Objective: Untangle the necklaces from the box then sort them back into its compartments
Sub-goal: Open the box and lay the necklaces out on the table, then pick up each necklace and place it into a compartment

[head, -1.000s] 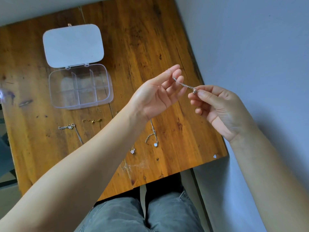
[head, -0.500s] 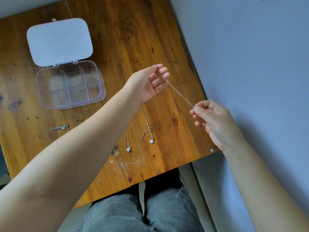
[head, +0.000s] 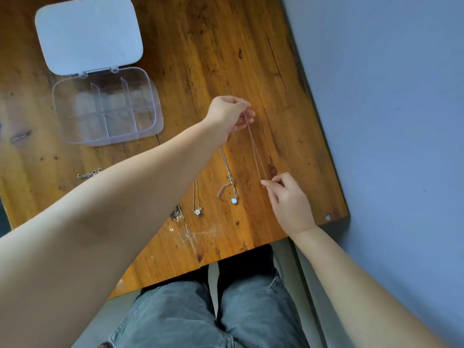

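Fingers [head: 266, 182] pinching thin chain [head: 254, 146]

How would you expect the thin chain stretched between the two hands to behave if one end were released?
Probably floppy: the thin chain runs straight only between the left hand and right hand. Likely light, as fingertips alone hold it.

Left forearm [head: 140, 187] covers most of the chain [head: 88, 175] left of it and the upper run of the flower necklace [head: 197, 199]. Lid [head: 88, 33] cut by top edge. Thin chain [head: 254, 146] too fine for links or clasp; fingertip grip unclear.
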Demonstrator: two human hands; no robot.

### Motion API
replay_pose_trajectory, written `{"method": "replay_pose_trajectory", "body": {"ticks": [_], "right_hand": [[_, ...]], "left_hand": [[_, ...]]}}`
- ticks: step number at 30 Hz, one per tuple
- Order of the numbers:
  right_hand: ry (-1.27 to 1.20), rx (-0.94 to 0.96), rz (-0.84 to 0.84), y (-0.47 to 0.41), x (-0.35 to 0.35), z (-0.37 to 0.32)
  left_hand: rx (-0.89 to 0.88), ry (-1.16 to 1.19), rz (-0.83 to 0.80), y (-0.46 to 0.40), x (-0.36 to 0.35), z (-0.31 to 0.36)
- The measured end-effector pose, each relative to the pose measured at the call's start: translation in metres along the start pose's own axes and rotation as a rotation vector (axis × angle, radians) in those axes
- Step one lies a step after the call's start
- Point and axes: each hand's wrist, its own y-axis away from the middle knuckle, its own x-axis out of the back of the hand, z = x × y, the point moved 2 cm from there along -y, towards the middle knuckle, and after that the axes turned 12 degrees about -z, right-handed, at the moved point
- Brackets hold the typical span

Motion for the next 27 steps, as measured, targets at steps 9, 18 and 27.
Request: {"method": "replay_pose_trajectory", "body": {"ticks": [9, 18, 27], "right_hand": [[0.264, 0.044, -0.020, 0.016, -0.020, 0.005], [0.094, 0.000, -0.038, 0.008, 0.004, -0.003], [0.068, 0.195, -0.082, -0.048, 0.015, -0.079]], "left_hand": [[-0.075, -0.093, -0.011, -0.011, -0.003, 0.003], [-0.052, -0.284, 0.018, 0.001, 0.018, 0.007], [-0.096, -0.258, 0.039, 0.100, 0.128, -0.052]]}}
